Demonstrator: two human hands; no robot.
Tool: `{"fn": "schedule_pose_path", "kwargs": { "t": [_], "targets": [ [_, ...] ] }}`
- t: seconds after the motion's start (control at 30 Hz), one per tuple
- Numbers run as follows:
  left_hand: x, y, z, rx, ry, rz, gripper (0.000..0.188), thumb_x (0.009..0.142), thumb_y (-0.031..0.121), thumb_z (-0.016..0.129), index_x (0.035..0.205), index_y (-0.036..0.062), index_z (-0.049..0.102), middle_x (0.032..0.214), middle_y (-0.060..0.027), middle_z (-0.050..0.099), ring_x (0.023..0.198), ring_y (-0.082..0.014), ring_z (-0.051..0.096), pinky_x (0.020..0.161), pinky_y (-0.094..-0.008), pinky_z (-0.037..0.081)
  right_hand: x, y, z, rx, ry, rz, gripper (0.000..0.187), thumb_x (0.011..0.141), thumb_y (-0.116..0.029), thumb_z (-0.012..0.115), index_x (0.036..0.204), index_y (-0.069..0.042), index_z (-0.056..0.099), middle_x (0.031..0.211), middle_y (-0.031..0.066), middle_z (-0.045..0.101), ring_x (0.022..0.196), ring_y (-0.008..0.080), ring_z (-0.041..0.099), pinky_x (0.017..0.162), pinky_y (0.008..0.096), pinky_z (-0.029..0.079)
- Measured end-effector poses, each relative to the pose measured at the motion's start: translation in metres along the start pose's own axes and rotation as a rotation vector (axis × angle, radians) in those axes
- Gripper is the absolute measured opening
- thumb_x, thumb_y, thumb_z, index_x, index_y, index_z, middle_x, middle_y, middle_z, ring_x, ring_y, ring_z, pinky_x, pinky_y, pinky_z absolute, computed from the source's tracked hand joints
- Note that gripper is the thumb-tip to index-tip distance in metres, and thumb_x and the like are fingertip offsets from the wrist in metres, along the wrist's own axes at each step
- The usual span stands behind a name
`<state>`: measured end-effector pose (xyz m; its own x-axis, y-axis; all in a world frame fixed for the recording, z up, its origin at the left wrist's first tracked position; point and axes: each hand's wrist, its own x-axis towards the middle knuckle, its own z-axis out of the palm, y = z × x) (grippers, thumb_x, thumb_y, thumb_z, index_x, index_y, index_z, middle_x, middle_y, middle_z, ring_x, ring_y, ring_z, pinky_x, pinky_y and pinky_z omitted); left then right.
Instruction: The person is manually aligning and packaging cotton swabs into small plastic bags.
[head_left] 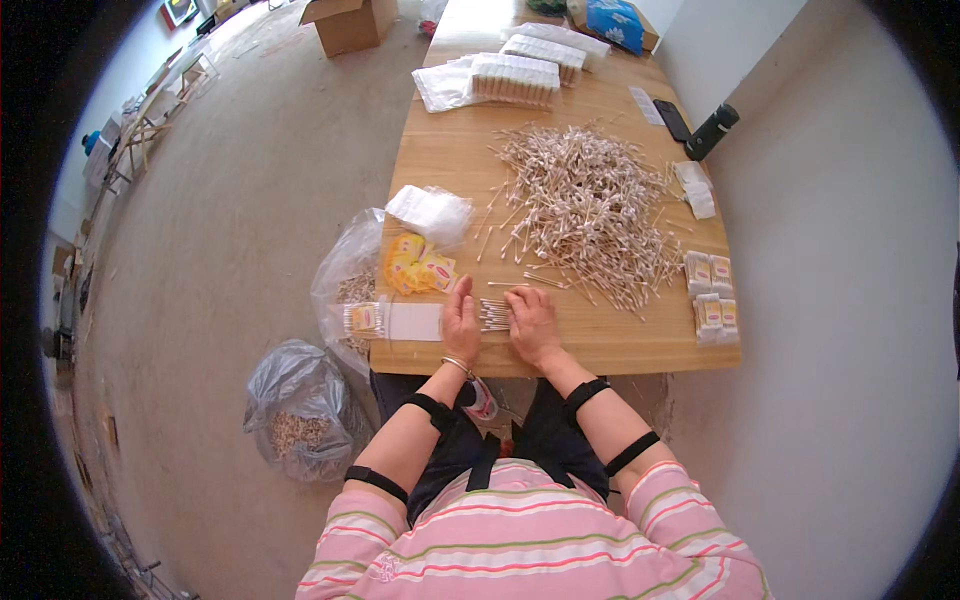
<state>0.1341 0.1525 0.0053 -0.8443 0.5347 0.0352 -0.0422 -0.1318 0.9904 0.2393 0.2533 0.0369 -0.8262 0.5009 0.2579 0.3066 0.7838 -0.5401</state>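
A small row of cotton swabs (494, 315) lies side by side at the table's near edge, between my two hands. My left hand (461, 322) stands on its edge at the left ends of the swabs, fingers stretched and holding nothing. From the right, my right hand (532, 322) curls its fingers over the other ends of the row. Left of my left hand is a white flat sleeve (414, 322), beside a filled clear pack of swabs (364, 320) with a yellow label. Yellow printed cards (416, 268) lie just beyond. Farther off spreads a big loose heap of cotton swabs (590, 210).
Clear bags (430, 212) lie on the table's left. Filled packs (710, 300) sit at the right edge, with a dark bottle (712, 132) and phone (672, 120) beyond. Bundled packs (515, 78) are at the far end. A grey bag (300, 400) stands on the floor.
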Motion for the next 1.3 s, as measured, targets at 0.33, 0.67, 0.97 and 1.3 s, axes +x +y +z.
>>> {"fn": "schedule_pose_path", "kwargs": {
  "t": [0.33, 0.67, 0.97, 1.3],
  "targets": [
    [-0.01, 0.005, 0.009, -0.097, -0.021, -0.012, 0.044, 0.1, 0.024, 0.035, 0.134, -0.0043, 0.039, 0.135, -0.0178, 0.045, 0.128, -0.0244, 0.041, 0.106, -0.0322, 0.03, -0.001, 0.003, 0.011, 0.648, 0.348, 0.317, 0.033, 0.091, -0.013, 0.042, 0.121, 0.0, 0.049, 0.13, 0.0179, 0.045, 0.124, 0.0323, 0.04, 0.107, 0.0389, 0.027],
    [-0.009, 0.006, 0.004, -0.095, -0.127, -0.045, 0.051, 0.1, 0.033, 0.035, 0.136, -0.004, 0.036, 0.14, -0.0173, 0.039, 0.132, -0.0262, 0.035, 0.111, -0.0354, 0.024, -0.006, -0.009, 0.021, 0.571, 0.197, 0.178, 0.047, 0.088, -0.012, 0.044, 0.131, 0.004, 0.037, 0.143, 0.023, 0.031, 0.136, 0.0365, 0.024, 0.112, 0.0413, 0.019],
    [-0.004, -0.005, -0.001, -0.273, -0.103, -0.094, 0.059, 0.099, 0.039, 0.035, 0.137, -0.0059, 0.033, 0.141, -0.0193, 0.035, 0.133, -0.0268, 0.033, 0.112, -0.0369, 0.023, -0.033, -0.024, -0.004, -0.326, -0.364, -0.118, 0.074, 0.088, -0.041, 0.051, 0.141, 0.003, 0.024, 0.149, 0.0224, 0.016, 0.14, 0.0357, 0.013, 0.113, 0.0445, 0.013],
    [0.006, -0.008, -0.003, -0.301, -0.062, -0.144, 0.056, 0.1, 0.037, 0.036, 0.137, -0.0052, 0.033, 0.141, -0.0184, 0.036, 0.132, -0.027, 0.034, 0.111, -0.036, 0.024, -0.028, -0.018, -0.002, -0.244, -0.307, -0.071, 0.073, 0.087, -0.037, 0.053, 0.143, 0.0, 0.022, 0.149, 0.0196, 0.018, 0.14, 0.0335, 0.012, 0.113, 0.0465, 0.011]
  ]
}}
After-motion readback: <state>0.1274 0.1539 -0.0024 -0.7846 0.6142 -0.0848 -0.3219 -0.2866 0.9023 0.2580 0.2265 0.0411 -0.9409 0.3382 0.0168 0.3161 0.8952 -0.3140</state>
